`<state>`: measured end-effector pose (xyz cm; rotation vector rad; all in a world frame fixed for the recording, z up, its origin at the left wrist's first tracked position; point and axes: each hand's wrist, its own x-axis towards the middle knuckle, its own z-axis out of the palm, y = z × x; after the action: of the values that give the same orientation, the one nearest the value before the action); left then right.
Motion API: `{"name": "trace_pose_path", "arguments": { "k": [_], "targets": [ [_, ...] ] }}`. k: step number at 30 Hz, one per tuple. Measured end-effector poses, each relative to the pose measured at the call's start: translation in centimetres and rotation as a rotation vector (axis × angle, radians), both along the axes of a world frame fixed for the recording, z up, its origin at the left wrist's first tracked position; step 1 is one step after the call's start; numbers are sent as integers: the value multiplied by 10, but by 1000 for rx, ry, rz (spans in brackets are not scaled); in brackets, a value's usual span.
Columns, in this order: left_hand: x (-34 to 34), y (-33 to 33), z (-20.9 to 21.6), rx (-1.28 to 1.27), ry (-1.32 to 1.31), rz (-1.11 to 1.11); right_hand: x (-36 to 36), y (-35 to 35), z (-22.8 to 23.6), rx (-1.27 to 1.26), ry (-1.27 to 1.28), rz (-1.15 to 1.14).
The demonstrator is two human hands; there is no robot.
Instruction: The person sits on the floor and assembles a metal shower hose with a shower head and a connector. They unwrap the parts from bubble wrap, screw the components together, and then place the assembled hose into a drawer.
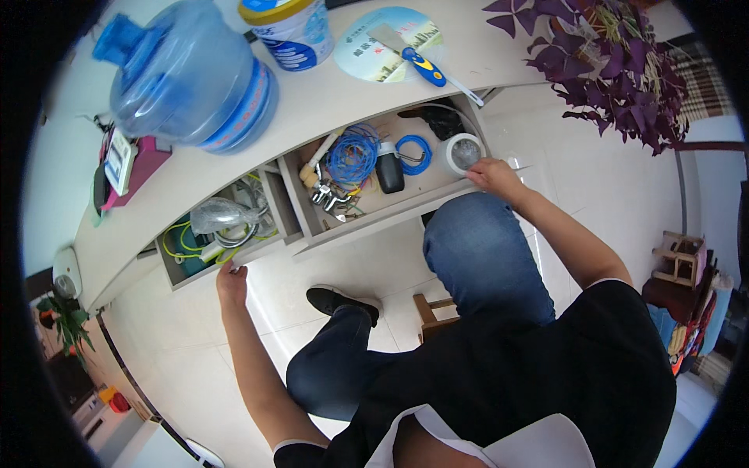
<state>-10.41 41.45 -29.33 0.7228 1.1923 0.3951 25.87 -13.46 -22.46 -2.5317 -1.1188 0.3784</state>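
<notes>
Two drawers stand pulled out from under a long light-coloured desk top. My left hand (232,285) is at the front of the smaller left drawer (187,279), its fingers curled onto the edge. In that drawer lie a clear plastic bag (222,214), yellow-green cord (186,243) and a metal hose. My right hand (497,179) grips the front edge of the wider right drawer (367,226), beside a white tape roll (462,154). Blue cable (353,154), a smaller blue coil (413,154), a black bottle-like thing (389,168) and a metal tap (328,199) lie inside.
A big blue water bottle (191,78), a tin (290,35), a round fan (388,47) and a blue-handled scraper (425,69) are on the desk (312,101). A purple-leaved plant (612,74) overhangs at right. Beneath me is a wooden stool (427,316).
</notes>
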Motion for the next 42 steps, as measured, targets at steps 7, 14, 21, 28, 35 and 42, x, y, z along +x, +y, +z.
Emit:
{"name": "trace_pose_path", "arguments": {
  "k": [7,14,21,28,35,42],
  "targets": [
    [68,25,36,-83,-93,-92,-19,-7,-17,-52,-133,-97],
    [131,11,73,26,-135,51,-25,5,-12,-33,-191,-139],
    [150,28,69,16,-159,167,-26,8,-11,-18,-186,-130],
    [167,26,71,14,-312,243,-27,9,-14,-29,-203,-137],
    [136,49,33,14,-164,106,-26,13,-9,-78,-113,-160],
    [103,-71,49,357,295,-657,-8,50,-8,-190,-63,-4]
  ]
}}
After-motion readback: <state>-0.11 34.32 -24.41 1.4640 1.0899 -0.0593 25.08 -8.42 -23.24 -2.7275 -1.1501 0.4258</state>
